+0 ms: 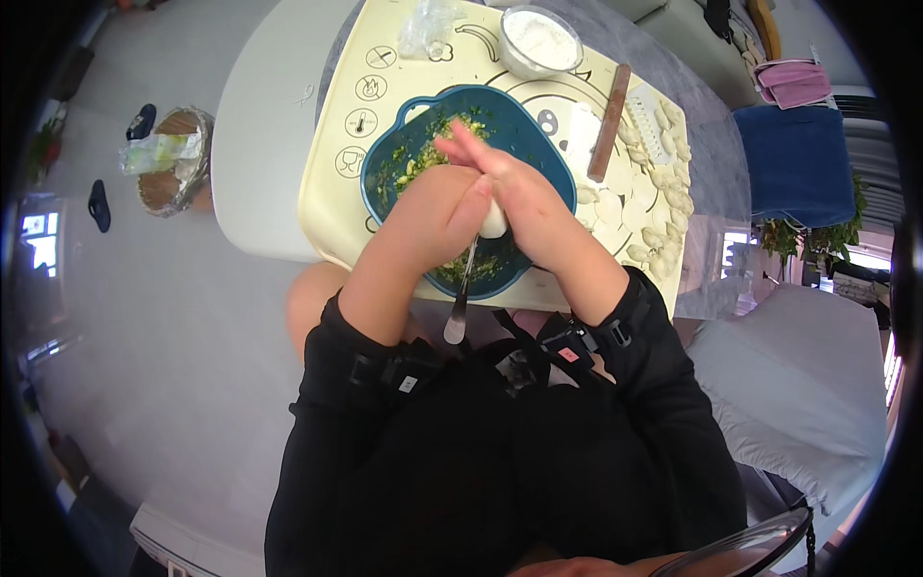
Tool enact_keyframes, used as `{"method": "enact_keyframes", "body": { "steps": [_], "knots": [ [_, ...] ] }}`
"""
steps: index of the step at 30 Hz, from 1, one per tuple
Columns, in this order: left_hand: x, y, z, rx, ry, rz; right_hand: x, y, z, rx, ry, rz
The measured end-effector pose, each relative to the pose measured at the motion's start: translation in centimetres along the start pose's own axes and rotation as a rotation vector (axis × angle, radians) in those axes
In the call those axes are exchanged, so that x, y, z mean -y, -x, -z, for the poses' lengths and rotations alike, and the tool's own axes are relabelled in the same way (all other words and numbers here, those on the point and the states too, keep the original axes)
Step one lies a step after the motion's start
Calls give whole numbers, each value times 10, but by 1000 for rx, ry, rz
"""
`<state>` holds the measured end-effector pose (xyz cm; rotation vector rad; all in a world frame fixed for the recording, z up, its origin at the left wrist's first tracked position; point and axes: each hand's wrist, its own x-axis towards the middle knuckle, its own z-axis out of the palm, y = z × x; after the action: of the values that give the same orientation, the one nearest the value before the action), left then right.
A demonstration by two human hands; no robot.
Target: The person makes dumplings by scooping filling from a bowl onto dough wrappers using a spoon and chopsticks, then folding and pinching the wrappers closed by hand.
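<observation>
My left hand (448,209) and my right hand (530,202) meet over a blue mixing bowl (555,155). Between them they press a white piece of dough (494,222), probably a folded dumpling; most of it is hidden by the fingers. Chopped green and yellow filling (418,162) lies in the bowl and clings to its walls. A metal spoon (461,310) slants over the bowl's near rim, handle toward me; its upper end is hidden, and whether a hand touches it I cannot tell. Flat round dough wrappers (610,209) lie right of the bowl.
Several shaped dumplings (674,198) line the right side of the cream printed mat (324,216). A wooden rolling pin (609,122) lies beside a white toothed plastic piece (649,126). Farther back are a glass bowl of flour (541,43) and a clear plastic bag (429,29).
</observation>
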<state>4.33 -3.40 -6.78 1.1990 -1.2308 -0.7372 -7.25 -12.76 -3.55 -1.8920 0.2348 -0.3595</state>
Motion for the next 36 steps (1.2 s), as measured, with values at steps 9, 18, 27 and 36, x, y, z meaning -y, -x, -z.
{"method": "enact_keyframes", "body": {
  "steps": [9,18,27,36],
  "knots": [
    [-9,-7,11,-143,-381,-294,21,17,4,-151,-595,-369],
    [-16,-9,13,-245,-390,-435,22,17,4,-121,-1030,-538],
    [-21,-5,13,-159,-423,-279,22,20,8,-129,-952,-623],
    [-20,-6,13,-61,-516,-312,20,29,11,-119,-912,-631]
  ]
}}
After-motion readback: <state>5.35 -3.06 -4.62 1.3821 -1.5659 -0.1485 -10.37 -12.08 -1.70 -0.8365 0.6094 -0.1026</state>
